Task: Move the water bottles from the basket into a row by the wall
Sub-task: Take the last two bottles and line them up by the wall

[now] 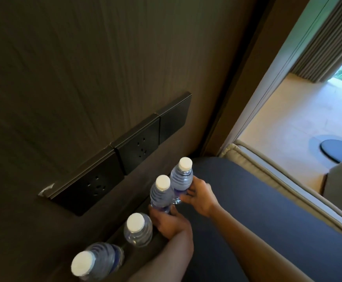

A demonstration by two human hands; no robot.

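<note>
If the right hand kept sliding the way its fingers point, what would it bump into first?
The right hand already grips the farthest bottle. Its fingers point toward the wall, so bottle and hand would probably meet the wall below the socket panel, though depth is unclear.

one view only, from a camera worn on the person's head. it looks forward and steeply down along a dark wood wall (84,58), close enough that the sockets (125,153) on it fill the middle. both forearms reach in from the bottom edge. the frame is tilted, so the wall leans. at the right the wide lens takes in a bright floor (288,119), perhaps a doorway.
</note>
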